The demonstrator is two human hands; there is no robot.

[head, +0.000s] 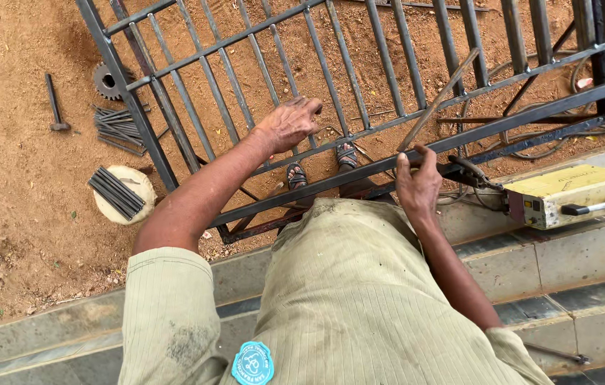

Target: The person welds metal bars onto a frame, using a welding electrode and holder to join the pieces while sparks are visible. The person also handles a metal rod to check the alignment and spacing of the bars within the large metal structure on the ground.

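— Gate (pixel 331 78), was it? Where did it lie?

— Flat over the sandy ground (pixel 17 185), a dark metal frame of many thin bars. Its near rail (pixel 502 128) ran slantwise just in front of the person, close to the stone kerb (pixel 552 264) at the ground's near edge.

— And the hands?

— Both were on it. The left hand (pixel 290 122) rested on top of the bars a little way in from the near rail, fingers curled loosely over one of them; whether it truly gripped, I could not tell. The right hand (pixel 418 182) was at the near rail, thumb and fingers bent round it, holding it.

— Anything beside the right hand?

— A yellow box-like machine (pixel 573 194) with a pale handle sat on the kerb, just to the right of that hand, with cables (pixel 530 150) trailing under the gate.

— And off to the left?

— A hammer (pixel 54 103) lay on the ground near the gate's left corner, a toothed wheel (pixel 106 80) beside the frame, a loose heap of short rods (pixel 121 128) below that, and more rods stacked on a pale round block (pixel 126 198). The person's sandalled feet (pixel 322 165) showed between the bars.
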